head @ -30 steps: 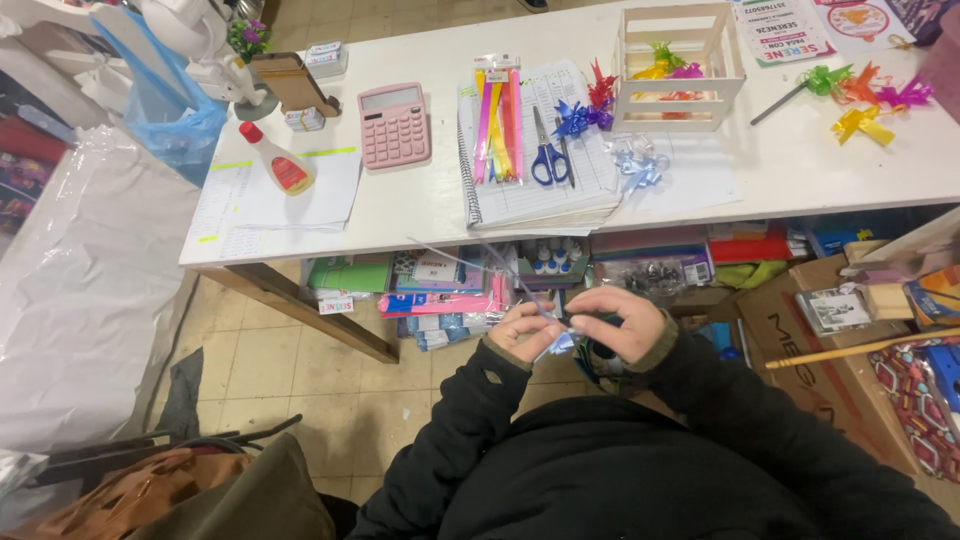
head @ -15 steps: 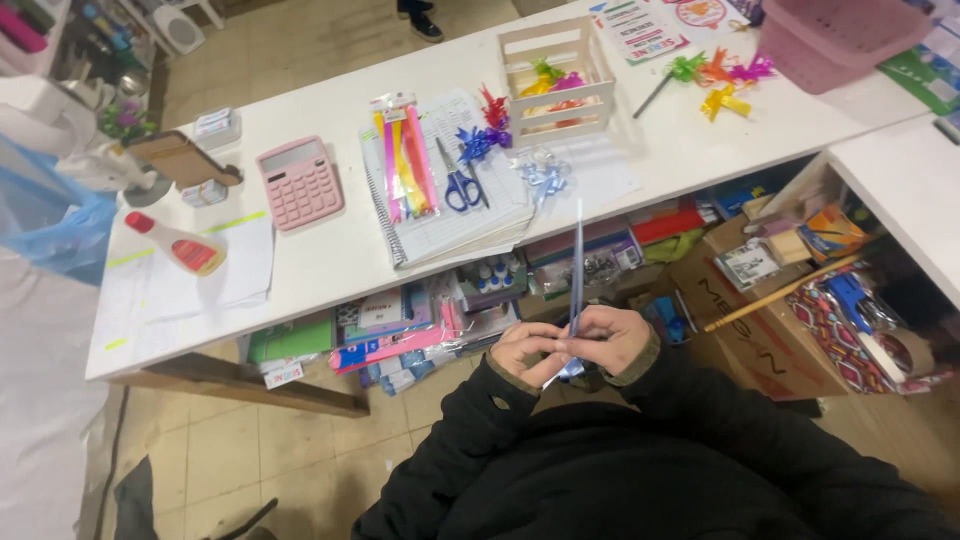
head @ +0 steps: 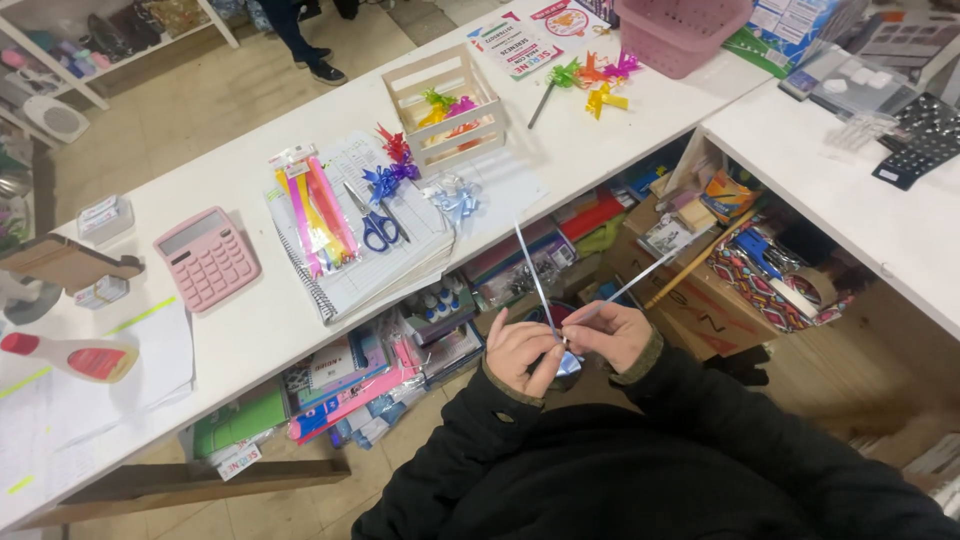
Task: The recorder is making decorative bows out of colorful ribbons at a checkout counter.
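Observation:
My left hand (head: 522,350) and my right hand (head: 610,336) meet in front of my chest, below the white table's (head: 250,320) edge. Between them they pinch a shiny silver-blue ribbon (head: 536,280). One thin end sticks up toward the table; another end runs up to the right. A small bunch of the ribbon sits between my fingers. Black sleeves cover both arms.
On the table lie blue scissors (head: 377,228), a pack of coloured ribbon strips (head: 315,212), a pink calculator (head: 206,259), finished bows (head: 392,170), a wooden crate (head: 445,98) with bows and a pink basket (head: 680,35). Stationery fills the shelf below. A second white counter (head: 850,190) stands right.
The view has swung left and tilted. The ribbon ends, upright before, now spread apart, one leaning to the right. My hands stay together on the ribbon.

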